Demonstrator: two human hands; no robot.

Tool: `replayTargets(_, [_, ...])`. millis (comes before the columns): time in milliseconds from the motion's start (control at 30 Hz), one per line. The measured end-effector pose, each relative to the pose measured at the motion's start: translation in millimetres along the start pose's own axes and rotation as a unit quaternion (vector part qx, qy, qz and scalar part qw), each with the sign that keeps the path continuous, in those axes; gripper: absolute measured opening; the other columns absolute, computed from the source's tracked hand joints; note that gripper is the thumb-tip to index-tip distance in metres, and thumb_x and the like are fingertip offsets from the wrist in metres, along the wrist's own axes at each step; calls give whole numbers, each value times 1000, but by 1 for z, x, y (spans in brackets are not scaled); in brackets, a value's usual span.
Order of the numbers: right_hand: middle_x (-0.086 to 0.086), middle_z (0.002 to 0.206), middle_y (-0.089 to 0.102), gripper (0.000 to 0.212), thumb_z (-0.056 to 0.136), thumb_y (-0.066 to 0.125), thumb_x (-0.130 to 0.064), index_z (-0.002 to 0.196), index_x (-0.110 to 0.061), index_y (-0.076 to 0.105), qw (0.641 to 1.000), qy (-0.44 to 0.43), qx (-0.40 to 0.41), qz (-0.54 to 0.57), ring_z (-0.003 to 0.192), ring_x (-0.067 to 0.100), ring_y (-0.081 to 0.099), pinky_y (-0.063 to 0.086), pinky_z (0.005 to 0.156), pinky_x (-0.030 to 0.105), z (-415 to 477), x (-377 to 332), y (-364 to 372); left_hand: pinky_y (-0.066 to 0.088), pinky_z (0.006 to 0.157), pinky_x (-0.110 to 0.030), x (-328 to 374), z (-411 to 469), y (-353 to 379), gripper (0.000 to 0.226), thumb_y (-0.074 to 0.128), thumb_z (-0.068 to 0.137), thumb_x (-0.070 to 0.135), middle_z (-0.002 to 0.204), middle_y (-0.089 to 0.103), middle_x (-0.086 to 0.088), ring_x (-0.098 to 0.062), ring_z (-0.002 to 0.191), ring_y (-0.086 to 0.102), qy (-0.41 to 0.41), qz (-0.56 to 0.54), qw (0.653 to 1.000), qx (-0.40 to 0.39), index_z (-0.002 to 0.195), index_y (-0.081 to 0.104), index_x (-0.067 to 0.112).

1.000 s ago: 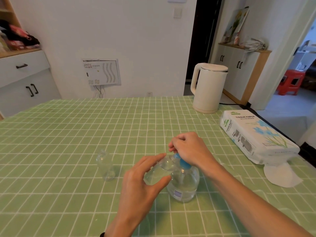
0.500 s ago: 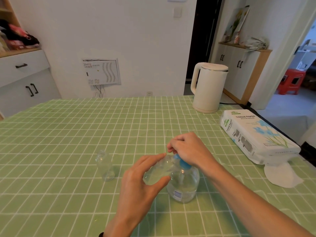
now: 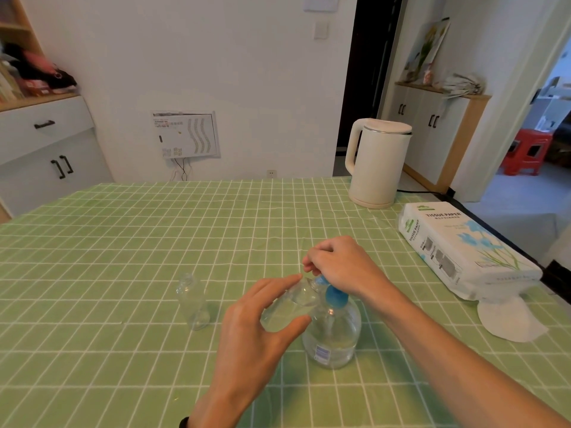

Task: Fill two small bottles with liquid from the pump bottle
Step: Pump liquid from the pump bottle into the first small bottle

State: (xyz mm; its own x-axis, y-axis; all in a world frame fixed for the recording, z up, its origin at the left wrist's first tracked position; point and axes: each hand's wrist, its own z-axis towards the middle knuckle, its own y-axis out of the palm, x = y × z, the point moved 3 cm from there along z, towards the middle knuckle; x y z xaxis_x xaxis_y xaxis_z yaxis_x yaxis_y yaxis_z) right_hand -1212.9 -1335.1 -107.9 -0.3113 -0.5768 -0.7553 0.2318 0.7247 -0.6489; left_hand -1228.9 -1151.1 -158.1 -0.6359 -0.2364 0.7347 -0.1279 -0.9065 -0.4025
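Clear small bottle (image 3: pixel 287 307), tilted, pinched by left hand (image 3: pixel 256 338), mouth at pump bottle (image 3: pixel 333 338) spout; right hand (image 3: pixel 340 267) curled onto blue pump head. Pack (image 3: pixel 457 251) to its right: "TISSUE PAPER".

The right hand (image 3: pixel 340 267) is covering the head of the pump bottle (image 3: pixel 336 335) in the lower middle. Only a bit of blue is peeking out, and the nozzle tip is hiding under the fingers. Where it is meeting the mouth of the tilted small bottle (image 3: pixel 287 304) is impossible to make out. The left hand (image 3: pixel 247 344) is masking part of that bottle's side. Both forearms are running off the bottom edge. The pump bottle's label is showing print too small to read, likewise the wall panel (image 3: pixel 185 134) at middle left. The shelf (image 3: pixel 18 57) is getting clipped at upper left.
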Motion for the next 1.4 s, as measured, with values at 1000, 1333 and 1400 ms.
replayTargets(1000, [10, 95, 84, 28, 96, 61, -22, 94, -5, 83, 999, 10, 28, -17, 101, 34, 78, 62, 97, 55, -1, 7, 6, 45, 89, -4, -3, -1, 1, 59, 92, 75, 19, 115, 72, 26, 2, 108, 67, -9, 0, 1000, 2, 126, 71, 40])
replayTargets(1333, [18, 101, 83, 37, 99, 56, -26, 107, 3, 79, 999, 0, 39, -25, 85, 39, 75, 64, 92, 54, -3, 1, 2, 44, 89, -4, 0, -1, 0, 58, 91, 75, 20, 114, 71, 27, 2, 109, 67, -13, -7, 1000, 8, 126, 71, 41])
replayTargets(1400, [14, 79, 76, 37, 98, 57, -27, 105, 2, 78, 998, -6, 45, -37, 65, 29, 56, 57, 72, 47, -2, -2, 0, 44, 89, -4, 1, 1, 0, 58, 92, 75, 20, 113, 72, 26, 0, 109, 67, -11, -10, 1000, 6, 125, 71, 40])
